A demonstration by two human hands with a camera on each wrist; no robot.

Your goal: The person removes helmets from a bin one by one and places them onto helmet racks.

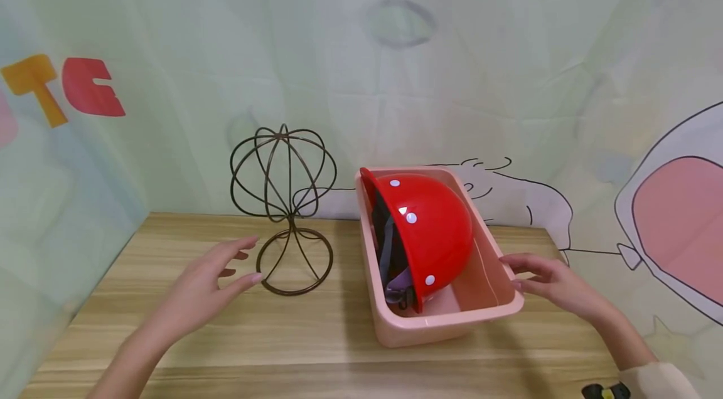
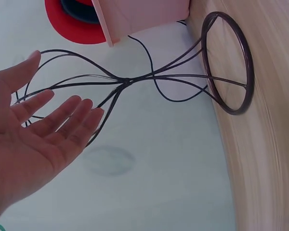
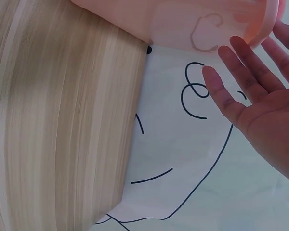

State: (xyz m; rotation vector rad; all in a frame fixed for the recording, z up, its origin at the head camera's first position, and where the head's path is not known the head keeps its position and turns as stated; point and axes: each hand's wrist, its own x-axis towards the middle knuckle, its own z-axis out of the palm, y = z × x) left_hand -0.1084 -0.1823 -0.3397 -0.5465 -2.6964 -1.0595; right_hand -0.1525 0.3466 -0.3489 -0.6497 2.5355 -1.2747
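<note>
A red helmet (image 1: 437, 229) with white dots lies on its side in a pink plastic bin (image 1: 452, 319), its dark inside turned left. A purple piece (image 1: 400, 283) and grey strap show by its brim. My right hand (image 1: 556, 289) is at the bin's right rim, fingertips right at the edge, fingers fairly straight in the right wrist view. To the left stands a dark wire stand (image 1: 291, 222) with a cage-like round top and a ring base. Beside that stand my left hand (image 1: 192, 298) holds nothing, fingers spread loosely, palm towards the wires in the left wrist view.
Both the bin and the stand are on a wood-grain table (image 1: 271, 342). Right behind the table hangs a pale green printed curtain (image 1: 316, 41) with cartoon drawings and letters. A dark item with a yellow spot (image 1: 607, 393) is near the right sleeve.
</note>
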